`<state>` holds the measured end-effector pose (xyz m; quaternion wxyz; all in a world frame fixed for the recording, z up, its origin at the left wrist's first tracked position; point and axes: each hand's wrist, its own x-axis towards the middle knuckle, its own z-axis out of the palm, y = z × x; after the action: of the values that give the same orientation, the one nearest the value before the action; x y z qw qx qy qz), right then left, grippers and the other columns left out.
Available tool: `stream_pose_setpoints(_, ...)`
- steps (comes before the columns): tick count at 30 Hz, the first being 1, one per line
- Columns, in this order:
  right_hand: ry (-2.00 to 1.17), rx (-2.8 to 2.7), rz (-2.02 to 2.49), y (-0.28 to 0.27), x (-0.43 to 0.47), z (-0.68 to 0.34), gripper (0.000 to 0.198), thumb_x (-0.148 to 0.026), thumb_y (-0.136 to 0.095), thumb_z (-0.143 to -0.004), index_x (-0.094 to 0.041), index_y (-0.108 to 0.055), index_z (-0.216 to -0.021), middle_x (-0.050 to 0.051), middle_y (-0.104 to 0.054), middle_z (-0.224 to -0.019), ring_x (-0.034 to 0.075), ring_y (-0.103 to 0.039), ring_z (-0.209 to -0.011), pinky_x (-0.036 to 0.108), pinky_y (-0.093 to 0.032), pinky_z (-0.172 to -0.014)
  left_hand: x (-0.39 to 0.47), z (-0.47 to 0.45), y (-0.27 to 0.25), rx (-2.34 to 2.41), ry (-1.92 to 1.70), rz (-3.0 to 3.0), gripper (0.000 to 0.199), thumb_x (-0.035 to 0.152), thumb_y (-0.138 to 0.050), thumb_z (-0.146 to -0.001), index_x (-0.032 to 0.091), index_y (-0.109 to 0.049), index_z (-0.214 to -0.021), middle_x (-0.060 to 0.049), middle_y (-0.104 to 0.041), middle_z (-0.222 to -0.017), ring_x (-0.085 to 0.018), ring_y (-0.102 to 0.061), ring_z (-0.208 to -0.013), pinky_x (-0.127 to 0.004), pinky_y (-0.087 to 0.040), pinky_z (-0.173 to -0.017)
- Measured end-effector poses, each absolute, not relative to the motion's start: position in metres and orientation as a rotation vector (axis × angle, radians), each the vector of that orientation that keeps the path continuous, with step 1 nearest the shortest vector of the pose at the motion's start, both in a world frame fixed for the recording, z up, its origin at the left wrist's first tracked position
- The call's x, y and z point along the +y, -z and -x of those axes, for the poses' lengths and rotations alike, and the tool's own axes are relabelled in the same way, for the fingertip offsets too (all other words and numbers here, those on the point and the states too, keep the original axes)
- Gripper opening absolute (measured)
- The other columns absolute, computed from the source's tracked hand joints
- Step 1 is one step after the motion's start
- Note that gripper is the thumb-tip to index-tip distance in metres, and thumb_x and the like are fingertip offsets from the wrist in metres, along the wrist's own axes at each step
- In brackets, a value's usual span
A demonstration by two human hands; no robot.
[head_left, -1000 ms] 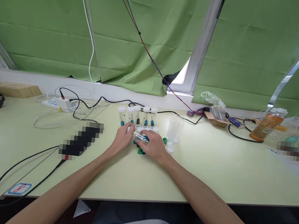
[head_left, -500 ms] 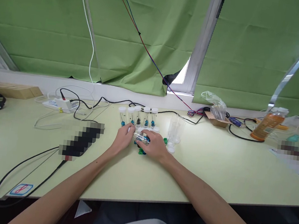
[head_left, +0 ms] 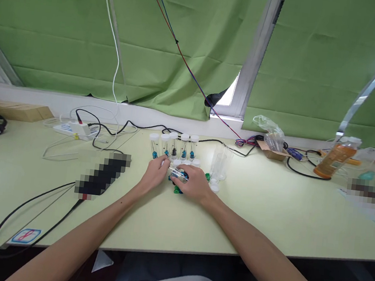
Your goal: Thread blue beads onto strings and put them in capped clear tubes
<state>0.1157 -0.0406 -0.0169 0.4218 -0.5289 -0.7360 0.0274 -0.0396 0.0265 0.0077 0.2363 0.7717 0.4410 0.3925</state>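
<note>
A clear plastic tube (head_left: 177, 172) lies sideways between my hands over the middle of the desk. My left hand (head_left: 154, 173) is closed on its left end, where the fingers mostly hide a white cap. My right hand (head_left: 196, 184) wraps the right part of the tube, with thumb and fingers around it. Something blue shows at the right fingers; I cannot tell whether it is inside the tube. Just behind stands a row of capped tubes (head_left: 184, 147) with blue or dark pieces inside. Small green and blue pieces (head_left: 177, 190) lie beneath my hands, partly hidden.
To the right stand several clear tubes (head_left: 220, 162), with white caps (head_left: 214, 188) in front. A blurred black device (head_left: 102, 178) with a cable lies left. Farther right are a small carton (head_left: 272, 153) and an orange drink bottle (head_left: 336, 159). A power strip (head_left: 76, 130) sits back left.
Both hands keep almost the same place and grip on the tube. The whole view has shifted very slightly.
</note>
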Motion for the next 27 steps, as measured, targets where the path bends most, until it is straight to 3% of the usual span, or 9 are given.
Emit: stream_pose_setpoints(27,-0.056,-1.856,1.329,0.0143,-0.0447,-0.1142,0.029,-0.036,-0.067,-0.083,-0.019,-0.067,-0.106,0.006,-0.074,-0.101,0.022,-0.068,-0.092,0.03,-0.048,-0.082,0.0272,0.0436,-0.0061,1.183,-1.053,-2.227,0.017,0.025,-0.037,-0.083,0.022,-0.047,-0.071,0.002,-0.046,-0.057,-0.017,-0.045,-0.058,-0.028,-0.032,-0.059)
